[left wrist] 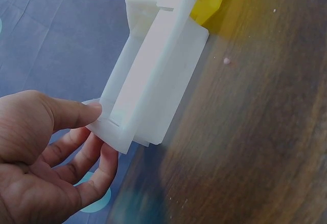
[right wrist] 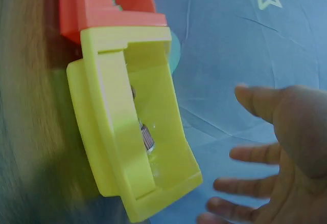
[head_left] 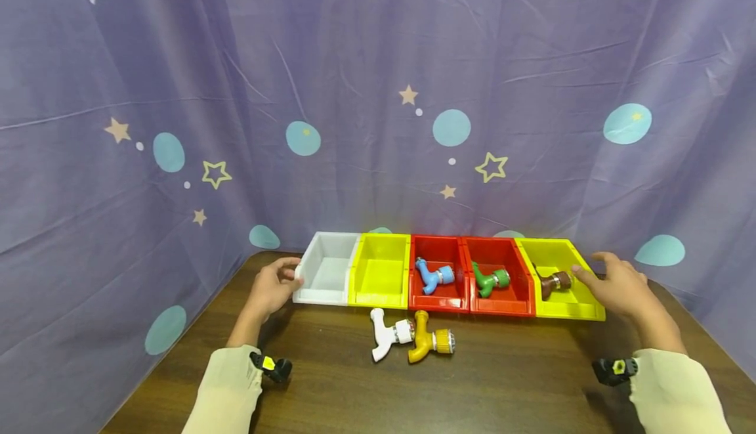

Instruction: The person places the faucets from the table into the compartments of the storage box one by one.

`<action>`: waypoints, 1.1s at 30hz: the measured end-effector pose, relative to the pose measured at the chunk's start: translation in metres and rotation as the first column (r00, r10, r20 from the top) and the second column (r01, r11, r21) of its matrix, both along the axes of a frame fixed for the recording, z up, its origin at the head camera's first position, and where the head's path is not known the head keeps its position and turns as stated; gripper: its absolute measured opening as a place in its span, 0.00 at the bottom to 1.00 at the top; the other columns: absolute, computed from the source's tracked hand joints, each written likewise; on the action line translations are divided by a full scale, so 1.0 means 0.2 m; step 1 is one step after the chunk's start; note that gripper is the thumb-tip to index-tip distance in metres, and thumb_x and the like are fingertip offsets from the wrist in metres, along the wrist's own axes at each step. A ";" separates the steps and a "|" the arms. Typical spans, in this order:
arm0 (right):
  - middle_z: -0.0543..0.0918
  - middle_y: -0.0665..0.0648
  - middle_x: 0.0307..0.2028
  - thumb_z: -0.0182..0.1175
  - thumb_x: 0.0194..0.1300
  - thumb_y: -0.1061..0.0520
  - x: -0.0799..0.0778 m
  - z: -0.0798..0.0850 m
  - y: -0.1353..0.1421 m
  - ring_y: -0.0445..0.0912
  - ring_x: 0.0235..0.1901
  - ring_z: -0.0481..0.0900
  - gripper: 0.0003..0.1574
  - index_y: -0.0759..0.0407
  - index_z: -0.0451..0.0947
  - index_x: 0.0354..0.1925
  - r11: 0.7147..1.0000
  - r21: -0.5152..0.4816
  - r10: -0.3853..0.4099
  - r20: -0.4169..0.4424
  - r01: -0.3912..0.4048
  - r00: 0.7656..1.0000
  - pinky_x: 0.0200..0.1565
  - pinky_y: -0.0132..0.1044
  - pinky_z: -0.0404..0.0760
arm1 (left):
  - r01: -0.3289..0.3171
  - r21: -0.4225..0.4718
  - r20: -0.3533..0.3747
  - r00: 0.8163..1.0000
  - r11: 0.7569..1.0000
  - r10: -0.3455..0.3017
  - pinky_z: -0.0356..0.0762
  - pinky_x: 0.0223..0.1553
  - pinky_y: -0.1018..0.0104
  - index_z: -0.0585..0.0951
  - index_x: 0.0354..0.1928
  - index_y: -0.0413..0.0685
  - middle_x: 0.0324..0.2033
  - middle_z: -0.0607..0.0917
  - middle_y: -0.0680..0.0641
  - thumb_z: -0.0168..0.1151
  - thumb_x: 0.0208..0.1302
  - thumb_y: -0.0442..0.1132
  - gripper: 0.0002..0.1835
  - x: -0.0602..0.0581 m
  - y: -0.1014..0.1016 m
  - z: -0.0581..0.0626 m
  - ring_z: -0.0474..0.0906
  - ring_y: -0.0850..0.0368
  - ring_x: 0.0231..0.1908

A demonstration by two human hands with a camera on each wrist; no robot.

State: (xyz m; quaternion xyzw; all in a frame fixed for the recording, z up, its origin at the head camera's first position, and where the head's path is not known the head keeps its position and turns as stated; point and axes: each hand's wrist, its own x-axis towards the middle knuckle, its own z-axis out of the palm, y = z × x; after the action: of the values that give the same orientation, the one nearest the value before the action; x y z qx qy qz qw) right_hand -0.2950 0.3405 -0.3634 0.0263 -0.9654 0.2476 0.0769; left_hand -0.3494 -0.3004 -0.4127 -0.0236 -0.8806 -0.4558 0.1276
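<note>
My left hand (head_left: 273,287) pinches the outer side wall of the white bin (left wrist: 168,96), thumb on the rim and fingers outside and beneath. Beside the right-end yellow bin (right wrist: 179,168) is my right hand (head_left: 623,289), fingers spread and apart from the wall in the right wrist view. That bin holds a brown tap (head_left: 555,283). In the row's two red bins lie a blue tap (head_left: 436,278) and a green tap (head_left: 490,280). Another yellow bin (head_left: 380,266), with nothing inside, adjoins the white one, which also holds nothing.
On the brown wooden table (head_left: 508,381), a white tap (head_left: 386,334) and a mustard-yellow tap (head_left: 426,341) lie side by side in front of the bins. A purple patterned curtain (head_left: 366,158) hangs close behind the row.
</note>
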 end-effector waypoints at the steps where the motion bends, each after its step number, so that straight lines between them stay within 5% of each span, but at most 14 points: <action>1: 0.66 0.88 0.59 0.44 0.78 0.32 0.01 0.00 0.01 0.80 0.56 0.66 0.55 0.84 0.53 0.69 1.000 -0.013 -0.008 0.019 0.009 1.000 0.54 0.71 0.66 | -0.002 -0.002 -0.002 1.000 1.000 0.002 0.82 0.36 0.65 0.76 0.65 0.38 0.46 0.83 0.35 0.68 0.65 0.29 0.26 0.00 0.00 0.00 0.83 0.46 0.43; 8: 0.61 0.89 0.63 0.38 0.77 0.28 0.01 -0.02 0.04 0.81 0.59 0.65 0.60 0.85 0.48 0.70 0.977 -0.169 -0.099 0.164 0.127 0.982 0.55 0.71 0.70 | 0.002 0.007 -0.008 1.000 1.000 -0.002 0.82 0.35 0.65 0.77 0.65 0.38 0.45 0.83 0.36 0.68 0.64 0.29 0.26 -0.01 0.01 -0.02 0.83 0.47 0.42; 13: 0.58 0.86 0.67 0.38 0.75 0.26 0.00 -0.07 0.06 0.76 0.61 0.67 0.62 0.83 0.49 0.72 0.901 -0.388 -0.128 0.194 0.196 0.973 0.57 0.65 0.74 | 0.001 0.012 -0.007 1.000 1.000 -0.001 0.83 0.34 0.65 0.76 0.65 0.38 0.45 0.83 0.36 0.68 0.64 0.28 0.26 -0.01 0.00 -0.02 0.83 0.49 0.41; 16: 0.61 0.83 0.67 0.40 0.76 0.29 -0.01 -0.10 0.07 0.66 0.55 0.77 0.59 0.82 0.49 0.73 0.841 -0.497 -0.124 0.207 0.213 0.971 0.52 0.52 0.83 | -0.001 0.011 -0.009 1.000 1.000 0.001 0.82 0.35 0.65 0.77 0.65 0.38 0.45 0.83 0.36 0.68 0.64 0.28 0.26 -0.01 0.00 -0.02 0.83 0.48 0.42; 20: 0.68 0.80 0.62 0.41 0.81 0.42 -0.01 -0.13 0.10 0.43 0.41 0.82 0.43 0.80 0.56 0.71 0.808 -0.554 -0.113 0.186 0.199 0.976 0.42 0.38 0.85 | 0.002 0.006 -0.008 1.000 1.000 -0.002 0.82 0.35 0.65 0.76 0.65 0.38 0.45 0.83 0.36 0.68 0.64 0.29 0.26 -0.01 0.00 -0.01 0.83 0.47 0.42; 23: 0.75 0.75 0.56 0.43 0.81 0.49 -0.01 -0.16 0.12 0.35 0.36 0.78 0.35 0.80 0.61 0.67 0.808 -0.560 -0.115 0.156 0.183 0.981 0.39 0.34 0.85 | 0.007 -0.004 -0.004 1.000 1.000 -0.007 0.81 0.35 0.65 0.76 0.65 0.38 0.46 0.83 0.35 0.68 0.64 0.29 0.26 -0.01 0.01 -0.01 0.83 0.47 0.43; 33: 0.79 0.48 0.38 0.50 0.79 0.54 -0.04 -0.22 0.13 0.38 0.34 0.76 0.28 0.78 0.66 0.63 0.799 -0.579 -0.129 0.097 0.162 0.987 0.36 0.34 0.84 | -0.023 -0.129 -0.048 0.999 0.991 0.017 0.79 0.36 0.62 0.78 0.62 0.37 0.41 0.86 0.37 0.69 0.63 0.31 0.25 0.00 0.01 0.01 0.82 0.46 0.40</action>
State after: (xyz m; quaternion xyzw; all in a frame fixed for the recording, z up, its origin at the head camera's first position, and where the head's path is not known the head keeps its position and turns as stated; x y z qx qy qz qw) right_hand -0.3022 0.3655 -0.4067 -0.0792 -0.8433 0.5263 0.0745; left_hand -0.3486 -0.2981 -0.4105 -0.0337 -0.9052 -0.3960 0.1508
